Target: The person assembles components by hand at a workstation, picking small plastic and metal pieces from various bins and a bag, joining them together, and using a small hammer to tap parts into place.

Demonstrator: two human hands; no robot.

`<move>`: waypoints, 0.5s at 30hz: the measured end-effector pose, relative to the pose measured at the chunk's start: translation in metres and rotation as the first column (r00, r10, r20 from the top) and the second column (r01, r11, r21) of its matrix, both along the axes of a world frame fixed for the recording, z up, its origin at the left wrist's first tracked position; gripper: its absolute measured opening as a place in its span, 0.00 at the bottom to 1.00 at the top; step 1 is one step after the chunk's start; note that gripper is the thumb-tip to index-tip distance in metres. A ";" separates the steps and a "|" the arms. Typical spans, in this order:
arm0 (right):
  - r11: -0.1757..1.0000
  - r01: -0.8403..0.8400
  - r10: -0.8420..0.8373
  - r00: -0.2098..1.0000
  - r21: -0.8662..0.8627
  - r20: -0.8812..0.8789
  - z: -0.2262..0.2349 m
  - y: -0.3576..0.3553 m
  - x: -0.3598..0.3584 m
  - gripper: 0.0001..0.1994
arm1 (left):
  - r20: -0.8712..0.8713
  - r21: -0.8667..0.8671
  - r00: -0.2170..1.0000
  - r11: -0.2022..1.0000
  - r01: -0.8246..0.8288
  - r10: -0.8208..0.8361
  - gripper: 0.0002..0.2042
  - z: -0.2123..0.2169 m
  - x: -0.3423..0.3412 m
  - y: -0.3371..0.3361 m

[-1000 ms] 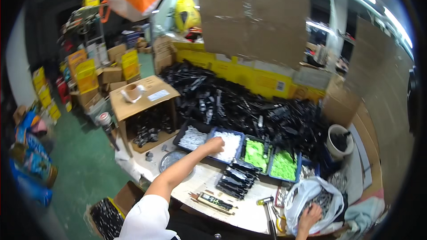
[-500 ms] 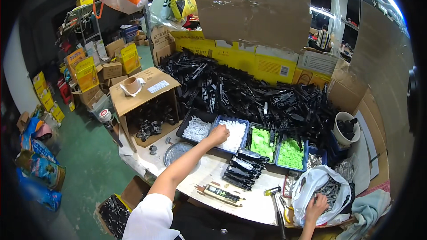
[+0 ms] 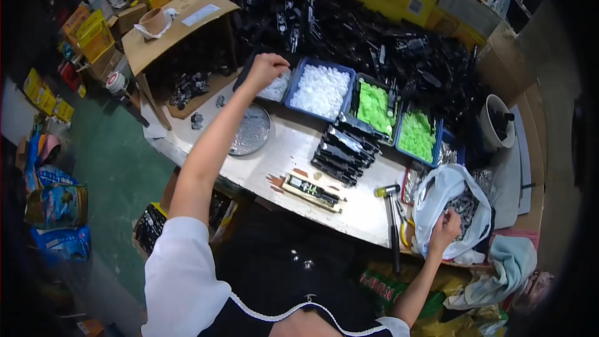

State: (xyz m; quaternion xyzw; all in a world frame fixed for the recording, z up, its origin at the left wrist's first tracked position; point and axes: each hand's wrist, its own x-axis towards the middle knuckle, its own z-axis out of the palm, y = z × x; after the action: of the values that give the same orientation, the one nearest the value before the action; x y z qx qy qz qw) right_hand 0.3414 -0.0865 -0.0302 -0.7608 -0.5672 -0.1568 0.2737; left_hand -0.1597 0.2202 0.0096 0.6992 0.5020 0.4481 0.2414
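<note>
My left hand (image 3: 267,70) hovers over the leftmost bin of whitish plastic parts (image 3: 275,88). Its fingers are pinched together, and whatever they hold is too small to make out. Beside it stands a blue bin of white parts (image 3: 321,90). At the right, my right hand (image 3: 444,231) reaches into a white plastic bag (image 3: 430,203) of small grey parts (image 3: 463,207); its fingers are curled at the parts, their tips partly hidden. In front of me, a wooden fixture (image 3: 312,193) bears a black assembly with green pieces. Black assemblies (image 3: 345,153) lie in a stacked row behind it.
Two bins of green parts (image 3: 374,109) stand right of the white ones. A black heap (image 3: 368,31) fills the back. A hammer (image 3: 392,224) and yellow-handled pliers (image 3: 404,224) lie by the bag. At left are a round dish (image 3: 251,131) and an open cardboard box (image 3: 187,9).
My left hand has moved from the blue bin of white parts to the leftmost bin. My right hand remains in the bag, its fingers more curled. The view has tilted downward.
</note>
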 end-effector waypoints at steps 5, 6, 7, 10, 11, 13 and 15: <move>0.999 0.020 -0.018 0.998 -0.037 0.053 -0.011 -0.014 0.012 0.10 | -0.220 0.256 0.963 0.944 0.210 -0.155 0.04 -0.033 0.065 -0.016; 0.998 0.030 -0.028 0.999 -0.058 0.039 -0.010 -0.015 0.010 0.10 | -0.520 0.290 0.842 0.897 0.334 -0.145 0.03 -0.043 0.075 -0.014; 0.998 0.027 -0.025 0.999 -0.057 0.040 -0.009 -0.017 0.010 0.10 | -0.458 0.331 0.872 0.877 0.349 -0.174 0.02 -0.044 0.090 -0.026; 0.995 0.055 -0.052 0.998 -0.086 0.037 -0.006 -0.023 0.008 0.09 | -0.188 0.352 0.968 0.909 0.224 -0.166 0.03 -0.042 0.081 -0.012; 0.998 0.038 -0.036 0.998 -0.048 0.042 -0.001 -0.021 0.004 0.09 | -0.226 0.514 0.974 0.848 0.128 -0.010 0.02 -0.033 0.065 -0.004; 1.000 0.018 -0.018 0.999 -0.017 0.047 0.000 -0.011 0.000 0.08 | -0.181 0.317 0.978 0.948 -0.038 0.100 0.05 -0.025 0.024 0.005; 0.999 0.030 -0.029 0.998 -0.019 0.056 0.000 -0.006 -0.001 0.08 | -0.345 0.201 0.935 0.980 -0.009 0.079 0.09 -0.031 0.000 0.012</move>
State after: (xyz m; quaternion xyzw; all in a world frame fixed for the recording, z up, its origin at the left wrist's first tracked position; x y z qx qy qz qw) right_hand 0.3408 -0.0923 -0.0299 -0.7671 -0.5649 -0.1763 0.2478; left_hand -0.1600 0.2326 -0.0210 0.7770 0.5059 0.3685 0.0675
